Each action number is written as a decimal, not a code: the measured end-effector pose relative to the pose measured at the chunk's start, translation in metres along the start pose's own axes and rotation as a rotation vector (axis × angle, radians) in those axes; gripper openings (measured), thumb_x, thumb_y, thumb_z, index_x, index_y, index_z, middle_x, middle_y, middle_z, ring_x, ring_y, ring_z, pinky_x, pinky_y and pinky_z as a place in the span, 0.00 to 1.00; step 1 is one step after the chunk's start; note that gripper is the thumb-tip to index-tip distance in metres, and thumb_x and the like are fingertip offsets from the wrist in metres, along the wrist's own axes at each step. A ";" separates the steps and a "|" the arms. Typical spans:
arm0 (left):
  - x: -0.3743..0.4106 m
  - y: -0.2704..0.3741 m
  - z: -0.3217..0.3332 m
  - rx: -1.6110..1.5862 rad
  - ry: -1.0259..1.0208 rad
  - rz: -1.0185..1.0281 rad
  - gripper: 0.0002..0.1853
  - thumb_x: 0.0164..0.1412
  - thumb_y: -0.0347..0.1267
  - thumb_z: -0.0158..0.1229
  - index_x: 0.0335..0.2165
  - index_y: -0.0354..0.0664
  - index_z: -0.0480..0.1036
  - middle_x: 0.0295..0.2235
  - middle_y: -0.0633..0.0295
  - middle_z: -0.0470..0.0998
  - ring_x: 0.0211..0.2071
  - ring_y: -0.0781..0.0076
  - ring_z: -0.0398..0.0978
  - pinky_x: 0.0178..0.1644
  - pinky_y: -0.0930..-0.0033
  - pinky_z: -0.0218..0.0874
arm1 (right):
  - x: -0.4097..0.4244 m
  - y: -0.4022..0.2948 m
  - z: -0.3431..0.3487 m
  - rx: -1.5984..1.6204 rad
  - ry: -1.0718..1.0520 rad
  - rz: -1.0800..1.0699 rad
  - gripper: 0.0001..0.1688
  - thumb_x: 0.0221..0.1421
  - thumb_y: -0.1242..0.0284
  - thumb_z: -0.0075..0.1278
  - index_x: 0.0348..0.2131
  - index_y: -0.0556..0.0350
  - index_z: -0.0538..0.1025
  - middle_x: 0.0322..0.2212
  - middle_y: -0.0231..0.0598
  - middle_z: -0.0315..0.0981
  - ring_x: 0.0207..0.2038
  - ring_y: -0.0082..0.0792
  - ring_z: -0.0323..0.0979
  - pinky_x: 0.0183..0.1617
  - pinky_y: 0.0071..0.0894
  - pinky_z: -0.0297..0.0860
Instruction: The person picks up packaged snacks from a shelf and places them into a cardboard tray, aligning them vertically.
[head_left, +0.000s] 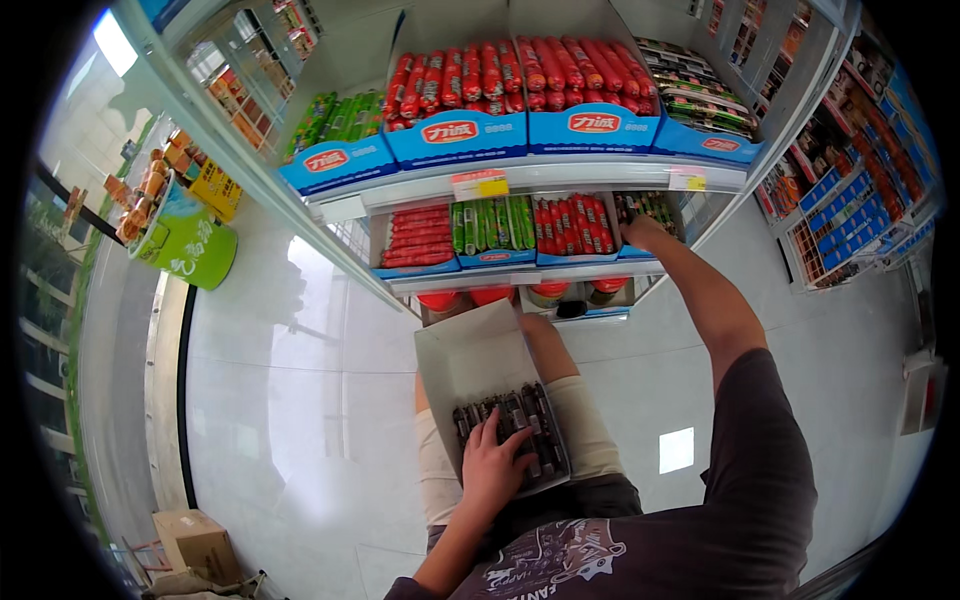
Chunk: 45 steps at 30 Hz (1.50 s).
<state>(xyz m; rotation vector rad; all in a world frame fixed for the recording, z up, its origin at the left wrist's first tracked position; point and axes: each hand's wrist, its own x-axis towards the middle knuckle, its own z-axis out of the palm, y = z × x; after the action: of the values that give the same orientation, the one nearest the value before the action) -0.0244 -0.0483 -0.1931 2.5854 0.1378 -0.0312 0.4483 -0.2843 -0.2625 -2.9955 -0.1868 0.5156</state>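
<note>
An open cardboard box lies tilted across my thighs, with dark-wrapped sausage sticks in its lower end. My left hand rests on these sticks with its fingers spread; whether it grips any is unclear. My right hand reaches into the rightmost blue display box on the middle shelf, at the dark and green sticks there; its fingertips are partly hidden. Left of it on that shelf stand boxes of red sticks, green sticks and more red sticks.
The upper shelf holds boxes of red sausages. Red-lidded jars stand below. A green bucket of snacks is at left, a brown carton at lower left, and a wire rack of packets at right.
</note>
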 end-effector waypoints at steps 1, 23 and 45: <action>0.000 0.001 0.000 -0.006 0.015 0.011 0.25 0.45 0.39 0.70 0.46 0.57 0.79 0.59 0.45 0.65 0.55 0.43 0.65 0.59 0.50 0.60 | 0.002 0.009 0.006 -0.124 0.133 -0.061 0.28 0.64 0.53 0.43 0.38 0.62 0.77 0.38 0.56 0.79 0.39 0.46 0.80 0.38 0.46 0.76; -0.013 -0.014 0.000 -0.067 0.022 0.047 0.33 0.44 0.48 0.71 0.51 0.55 0.75 0.61 0.41 0.60 0.59 0.41 0.61 0.63 0.49 0.54 | -0.345 -0.168 -0.014 0.662 0.016 -0.573 0.19 0.65 0.73 0.47 0.53 0.59 0.67 0.32 0.43 0.74 0.31 0.35 0.78 0.33 0.34 0.73; -0.022 -0.018 0.008 -0.107 0.080 0.014 0.43 0.45 0.48 0.70 0.57 0.43 0.66 0.61 0.44 0.62 0.59 0.44 0.61 0.64 0.48 0.51 | -0.342 -0.210 0.063 -0.262 -0.065 -0.560 0.12 0.48 0.79 0.55 0.34 0.67 0.73 0.27 0.54 0.79 0.33 0.48 0.81 0.36 0.37 0.78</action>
<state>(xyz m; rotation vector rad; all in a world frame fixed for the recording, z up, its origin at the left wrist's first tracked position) -0.0477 -0.0395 -0.2086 2.4818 0.1475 0.0831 0.0850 -0.1192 -0.1856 -2.9569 -1.1328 0.5514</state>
